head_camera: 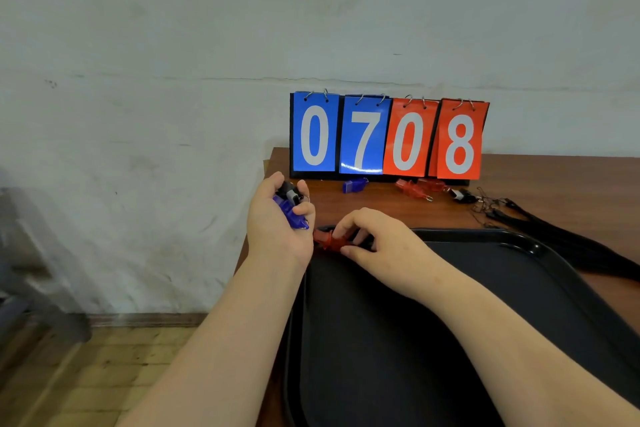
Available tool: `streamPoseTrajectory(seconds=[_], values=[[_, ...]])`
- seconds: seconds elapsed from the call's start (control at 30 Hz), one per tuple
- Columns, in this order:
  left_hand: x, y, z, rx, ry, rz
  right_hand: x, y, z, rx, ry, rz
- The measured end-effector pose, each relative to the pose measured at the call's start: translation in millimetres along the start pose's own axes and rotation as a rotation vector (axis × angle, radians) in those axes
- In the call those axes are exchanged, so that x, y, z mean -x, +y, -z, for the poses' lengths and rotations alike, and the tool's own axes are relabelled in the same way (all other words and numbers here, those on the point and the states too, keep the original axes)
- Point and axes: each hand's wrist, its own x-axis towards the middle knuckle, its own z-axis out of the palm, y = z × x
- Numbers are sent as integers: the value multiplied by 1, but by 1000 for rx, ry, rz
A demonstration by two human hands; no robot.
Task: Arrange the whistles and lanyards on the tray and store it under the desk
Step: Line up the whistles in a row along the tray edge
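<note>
My left hand [277,222] is cupped palm-up at the desk's left edge and holds a blue whistle [290,212] and a black whistle [288,191]. My right hand [372,236] pinches a red whistle [325,239] at the far-left corner of the black tray [519,288]. On the desk behind lie another blue whistle [355,185], two red whistles [415,188], a black whistle [462,195], and a bundle of black lanyards [554,236] right of the tray.
A flip scoreboard [388,137] reading 0708 stands at the back of the brown wooden desk [554,180], against a pale wall. Left of the desk there is wooden floor [104,367] and a grey blurred object at the frame's edge.
</note>
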Motion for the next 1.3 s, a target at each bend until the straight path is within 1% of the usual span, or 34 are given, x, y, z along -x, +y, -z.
streamPoseTrajectory(seconds=[0.23, 0.37, 0.43, 0.5, 0.6, 0.67, 0.77, 0.83, 0.9, 1.1, 1.2, 1.3], values=[[1, -1, 0, -23, -25, 11, -1, -2, -1, 14, -12, 16], [3, 0, -1, -30, -26, 13, -2, -2, 0, 8, 29, 30], [4, 0, -2, -39, -33, 23, -1, -3, 4, -29, 108, 49], [6, 0, -4, -73, -74, 50, 1, -5, 7, -104, 228, 69], [9, -3, -8, -178, -188, 113, 2, -9, 12, -250, 406, 68], [10, -6, -10, -294, -264, 116, 2, -12, 16, -306, 460, 77], [11, -11, -10, -422, -292, 96, 4, -15, 22, -197, 436, 136], [10, -12, -10, -447, -282, 95, 6, -16, 25, -108, 398, 184], [11, -11, -10, -462, -288, 103, 7, -15, 27, -67, 358, 211], [18, -12, -12, -585, -303, 86, 9, -16, 31, 60, 341, 304], [20, -14, -13, -682, -319, 116, 11, -18, 34, 129, 326, 324], [22, -14, -12, -686, -310, 191, 14, -21, 37, 182, 290, 311]])
